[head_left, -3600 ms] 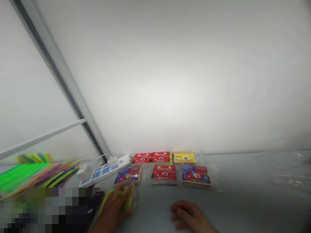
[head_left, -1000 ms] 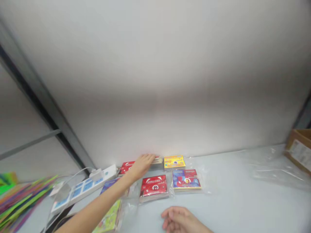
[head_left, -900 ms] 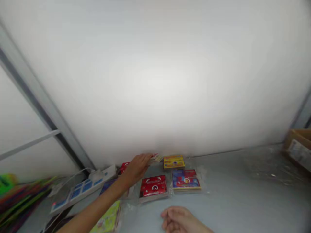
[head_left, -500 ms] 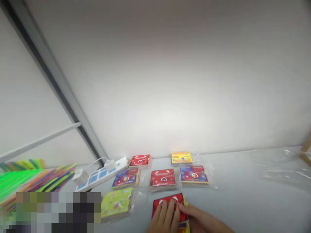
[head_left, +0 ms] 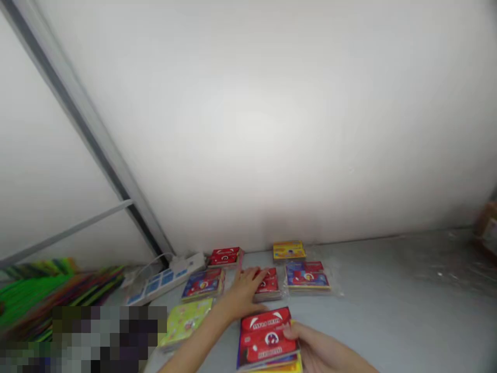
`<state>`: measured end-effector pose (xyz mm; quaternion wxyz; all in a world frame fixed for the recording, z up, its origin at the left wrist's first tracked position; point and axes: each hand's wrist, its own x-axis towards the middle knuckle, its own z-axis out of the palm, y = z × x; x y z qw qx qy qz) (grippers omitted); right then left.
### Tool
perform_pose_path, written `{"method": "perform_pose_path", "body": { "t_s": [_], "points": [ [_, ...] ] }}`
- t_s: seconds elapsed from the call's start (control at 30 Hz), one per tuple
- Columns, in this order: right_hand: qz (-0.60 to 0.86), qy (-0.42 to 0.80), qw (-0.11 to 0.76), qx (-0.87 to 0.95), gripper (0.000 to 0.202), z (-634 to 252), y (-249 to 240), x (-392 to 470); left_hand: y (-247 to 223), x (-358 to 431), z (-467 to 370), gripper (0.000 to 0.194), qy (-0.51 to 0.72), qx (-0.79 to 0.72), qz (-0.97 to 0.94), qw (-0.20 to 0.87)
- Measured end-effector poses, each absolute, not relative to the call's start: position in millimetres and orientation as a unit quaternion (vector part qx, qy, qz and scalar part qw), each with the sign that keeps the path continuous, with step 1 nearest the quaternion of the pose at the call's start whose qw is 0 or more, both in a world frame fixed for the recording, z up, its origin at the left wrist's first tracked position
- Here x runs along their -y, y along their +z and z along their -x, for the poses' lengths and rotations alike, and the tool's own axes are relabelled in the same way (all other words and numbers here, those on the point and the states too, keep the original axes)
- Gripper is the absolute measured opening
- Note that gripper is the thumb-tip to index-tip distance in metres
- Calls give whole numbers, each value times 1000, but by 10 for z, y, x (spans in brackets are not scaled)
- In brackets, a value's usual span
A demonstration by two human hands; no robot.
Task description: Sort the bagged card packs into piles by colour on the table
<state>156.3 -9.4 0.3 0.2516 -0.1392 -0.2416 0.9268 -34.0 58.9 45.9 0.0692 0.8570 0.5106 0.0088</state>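
Stack [head_left: 267,334] gripped in right hand [head_left: 311,342], thumb on top; best held level, with light pressure, since loose lower layers could slide. Left hand [head_left: 244,292] spread over red pack [head_left: 272,284], beyond right hand; cannot tell whether gripping. Better pinched by the sides, without nudging blue pack [head_left: 307,274], right of left hand.

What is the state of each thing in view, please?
Left hand: fingers spread over middle red pack.
Right hand: gripping red-topped stack.
Red-topped stack: layers misaligned.
Middle red pack: flat, partly covered.
Back red pack: flat.
Yellow pack: flat.
Left blue-red pack: flat.
Right blue-red pack: flat.
Green pack: flat, partly hidden.
Power strip: slanted, white plug on it.
Box: too blurred to tell.
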Motion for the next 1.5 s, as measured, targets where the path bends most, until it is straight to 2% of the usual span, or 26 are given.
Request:
{"method": "perform_pose_path", "body": {
  "t_s": [0.2,0.3,0.63,0.87,1.0,1.17,1.33,1.5],
  "points": [
    [120,926,266,239,33,-1555,-30,73,351,-750,359,47,-21,-543,-840,11],
    [117,924,264,251,30,-1558,-5,62,320,-813,352,40,-26,-567,-823,-24],
    [130,916,290,246,32,-1537,-27,48,374,-944,226,35,-59,-537,-841,-32],
    [101,915,298,253,34,-1536,-33,46,745,-952,362,56,-19,-532,-845,-60],
    [117,913,304,246,30,-1525,-27,50,798,-1242,465,44,-18,-534,-842,-78],
    [124,909,308,253,35,-1515,-59,39,593,-1591,375,35,-67,-509,-856,-58],
    [128,903,318,259,38,-1491,-131,-12,428,-1808,226,33,-105,-487,-867,-19],
    [113,907,314,258,38,-1486,-114,-41,370,-1878,128,34,-92,-482,-871,14]
  ]
}}
